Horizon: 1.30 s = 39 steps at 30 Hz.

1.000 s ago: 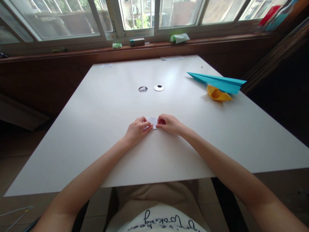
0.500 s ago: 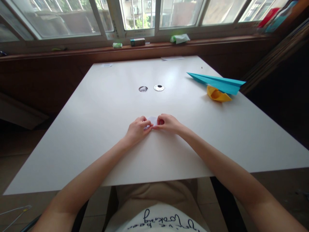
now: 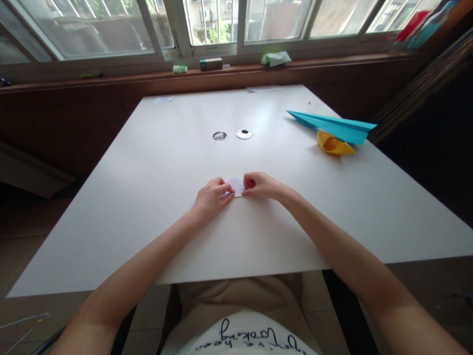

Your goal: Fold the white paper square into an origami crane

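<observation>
A small white piece of paper (image 3: pixel 235 184) with a rounded far edge lies near the middle of the table, and a crease or folded strip runs along its near side. My left hand (image 3: pixel 213 197) pinches its left end between thumb and fingers. At the right end, my right hand (image 3: pixel 261 186) is closed with thumb and fingertip on the folded strip. Part of the paper is hidden beneath the fingers.
The white table (image 3: pixel 148 162) bears two round discs, one dark-patterned (image 3: pixel 219 136) and one black-and-white (image 3: pixel 244 134). A blue paper plane (image 3: pixel 336 127) and a yellow paper boat (image 3: pixel 334 144) rest at the right. On the windowsill are a small box (image 3: pixel 211 64) and a tissue pack (image 3: pixel 275 59).
My right hand has slid a little to the right along the paper's near edge, uncovering more of the folded strip. The left hand has stayed in place.
</observation>
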### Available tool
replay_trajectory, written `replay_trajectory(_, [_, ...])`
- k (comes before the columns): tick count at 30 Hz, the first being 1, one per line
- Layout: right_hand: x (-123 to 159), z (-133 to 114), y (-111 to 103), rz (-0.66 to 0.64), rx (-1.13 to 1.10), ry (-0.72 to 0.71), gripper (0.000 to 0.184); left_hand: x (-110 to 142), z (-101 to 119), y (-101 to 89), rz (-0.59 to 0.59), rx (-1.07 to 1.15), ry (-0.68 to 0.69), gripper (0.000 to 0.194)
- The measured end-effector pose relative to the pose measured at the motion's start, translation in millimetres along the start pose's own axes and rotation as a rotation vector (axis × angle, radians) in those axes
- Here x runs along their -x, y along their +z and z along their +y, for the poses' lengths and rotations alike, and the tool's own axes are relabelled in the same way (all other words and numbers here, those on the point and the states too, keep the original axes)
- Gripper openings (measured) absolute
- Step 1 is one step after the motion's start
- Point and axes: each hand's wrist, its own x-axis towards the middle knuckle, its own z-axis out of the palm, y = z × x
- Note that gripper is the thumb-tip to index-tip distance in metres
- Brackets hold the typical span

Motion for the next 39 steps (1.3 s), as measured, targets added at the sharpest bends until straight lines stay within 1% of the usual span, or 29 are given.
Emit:
replay_trajectory(11, [8.7,11.2,-15.0,-0.039,0.046,0.014,0.015,0.8,-2.3,2.7,0.020,0.006,0.023,0.014])
replay_trajectory(17, [16.4,16.2,-15.8,-0.022,0.040,0.013,0.015,0.7,-3.6,1.7,0.013,0.010,0.050,0.016])
replay_trajectory(20, [21.2,12.1,-10.7,0.050,0.011,-0.005,0.016,0.7,-3.3,1.3,0.004,0.014,0.045,0.016])
replay_trajectory(22, [22.6,6.4,-4.0,0.170,-0.044,-0.074,0.015,0.8,-3.3,1.4,-0.004,0.011,0.046,0.017])
replay_trajectory(23, [22.5,3.3,0.2,0.207,-0.054,-0.123,0.015,0.8,-3.5,1.5,-0.007,0.008,0.047,0.017])
replay_trajectory(25, [20.9,-1.8,9.2,0.221,-0.041,-0.174,0.011,0.8,-4.3,1.7,-0.010,0.003,0.049,0.017])
replay_trajectory(29, [17.0,-6.6,22.6,0.217,0.088,-0.120,0.007,0.4,-5.4,1.7,0.013,-0.027,0.071,0.015])
replay_trajectory(31, [16.5,-8.6,25.1,0.220,0.114,-0.091,0.009,0.8,-2.9,1.3,0.050,-0.107,0.103,0.017])
replay_trajectory(33, [17.0,-11.3,25.7,0.223,0.140,-0.051,0.012,2.7,3.4,0.6,0.066,-0.235,0.137,0.020])
replay_trajectory(34, [17.4,-12.9,25.8,0.224,0.152,-0.030,0.013,4.4,7.9,0.2,0.050,-0.304,0.148,0.021])
replay_trajectory(36, [18.1,-15.7,25.8,0.222,0.171,0.007,0.014,9.2,18.4,-1.0,-0.059,-0.393,0.122,0.026])
replay_trajectory(39, [18.4,-18.0,26.1,0.214,0.188,0.047,0.017,17.5,31.9,-4.4,-0.264,-0.440,-0.039,0.044])
